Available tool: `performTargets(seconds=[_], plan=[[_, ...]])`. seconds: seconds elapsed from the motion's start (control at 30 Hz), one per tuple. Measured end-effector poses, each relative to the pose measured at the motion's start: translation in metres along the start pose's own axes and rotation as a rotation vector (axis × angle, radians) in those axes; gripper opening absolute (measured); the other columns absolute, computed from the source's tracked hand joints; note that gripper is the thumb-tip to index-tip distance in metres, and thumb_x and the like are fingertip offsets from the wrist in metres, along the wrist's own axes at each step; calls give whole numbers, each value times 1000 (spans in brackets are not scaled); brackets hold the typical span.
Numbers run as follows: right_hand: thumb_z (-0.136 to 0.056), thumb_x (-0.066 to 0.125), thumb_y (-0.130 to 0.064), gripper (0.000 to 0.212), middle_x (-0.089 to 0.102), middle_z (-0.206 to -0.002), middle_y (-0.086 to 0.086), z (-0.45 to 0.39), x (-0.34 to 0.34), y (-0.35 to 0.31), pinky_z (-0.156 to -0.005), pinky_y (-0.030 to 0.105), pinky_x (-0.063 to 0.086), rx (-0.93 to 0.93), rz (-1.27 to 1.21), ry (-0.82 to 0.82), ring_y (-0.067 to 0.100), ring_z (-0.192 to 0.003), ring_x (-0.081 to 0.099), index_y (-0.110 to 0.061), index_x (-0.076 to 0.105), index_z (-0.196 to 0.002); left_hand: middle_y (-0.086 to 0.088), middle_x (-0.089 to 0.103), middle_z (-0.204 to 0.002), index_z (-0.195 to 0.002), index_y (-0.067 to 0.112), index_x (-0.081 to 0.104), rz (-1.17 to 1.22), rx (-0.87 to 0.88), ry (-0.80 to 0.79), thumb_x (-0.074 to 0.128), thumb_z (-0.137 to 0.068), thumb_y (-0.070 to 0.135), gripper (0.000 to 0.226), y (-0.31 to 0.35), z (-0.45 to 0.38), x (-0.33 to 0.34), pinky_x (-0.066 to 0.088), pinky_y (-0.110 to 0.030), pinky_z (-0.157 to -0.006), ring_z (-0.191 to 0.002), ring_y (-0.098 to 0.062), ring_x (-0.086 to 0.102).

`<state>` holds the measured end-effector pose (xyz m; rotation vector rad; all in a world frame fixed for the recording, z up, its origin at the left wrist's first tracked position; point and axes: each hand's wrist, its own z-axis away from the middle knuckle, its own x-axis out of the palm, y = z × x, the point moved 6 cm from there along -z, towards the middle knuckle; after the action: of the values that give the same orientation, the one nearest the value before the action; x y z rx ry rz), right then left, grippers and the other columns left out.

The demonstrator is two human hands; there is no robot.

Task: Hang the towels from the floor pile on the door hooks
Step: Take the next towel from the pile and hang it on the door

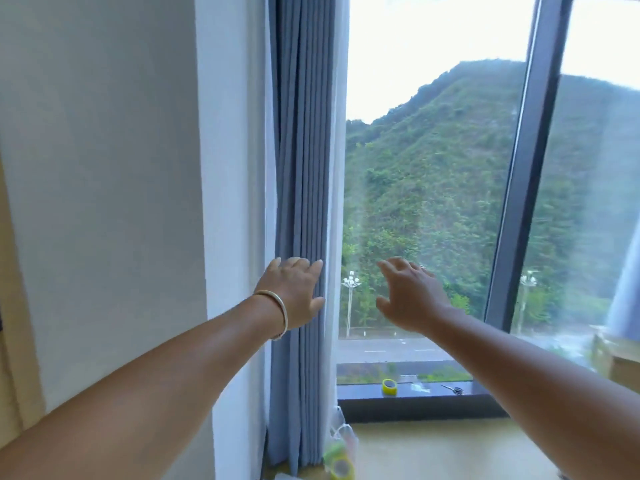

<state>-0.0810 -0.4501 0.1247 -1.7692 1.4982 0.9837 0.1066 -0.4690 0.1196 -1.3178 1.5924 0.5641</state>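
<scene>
No towels, floor pile or door hooks show in the head view. Both my arms reach forward at chest height toward a window. My left hand (293, 289), with a bangle on its wrist, is stretched out in front of the bunched blue-grey curtain (304, 168), fingers straight and holding nothing; whether it touches the fabric I cannot tell. My right hand (408, 294) hovers in front of the window glass (429, 174), fingers spread and relaxed, also holding nothing.
A white wall (104, 202) fills the left. A dark window frame post (519, 188) stands at right. On the dark sill (363, 393) lie a yellow tape roll (389, 387) and scissors (453, 389). More tape rolls (341, 462) sit below, at the curtain's foot.
</scene>
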Motion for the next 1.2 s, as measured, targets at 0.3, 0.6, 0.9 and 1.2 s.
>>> performTargets(seconds=[0.3,0.6,0.9,1.2], plan=[[-85,59,-45,68,40,-148,3,104,-45,206,-109,42,33,293,120,-68,24,-135,40,-24,35,-144,-5,31,-156,-153,22,19,141,265,20,42,-94,58,73,228,-67,-9,21,-46,-117,-144,-25,25],[-87,52,-45,66,38,-147,1,261,-101,377,-113,47,28,601,239,-121,22,-134,38,-26,30,-146,-6,35,-152,-152,22,18,251,572,69,39,-94,59,72,466,-73,-35,20,-47,-118,-142,-25,29],[-89,49,-44,65,36,-149,4,427,-182,483,-108,43,31,942,421,-171,24,-134,35,-21,30,-147,-5,36,-151,-151,22,20,383,887,105,39,-94,57,69,677,-38,-74,18,-48,-118,-142,-24,29],[-89,48,-39,59,37,-146,2,556,-228,559,-106,41,31,1250,492,-205,23,-131,38,-21,33,-144,-6,39,-148,-150,20,22,456,1146,166,38,-95,56,68,846,-4,-109,23,-46,-115,-138,-26,34]])
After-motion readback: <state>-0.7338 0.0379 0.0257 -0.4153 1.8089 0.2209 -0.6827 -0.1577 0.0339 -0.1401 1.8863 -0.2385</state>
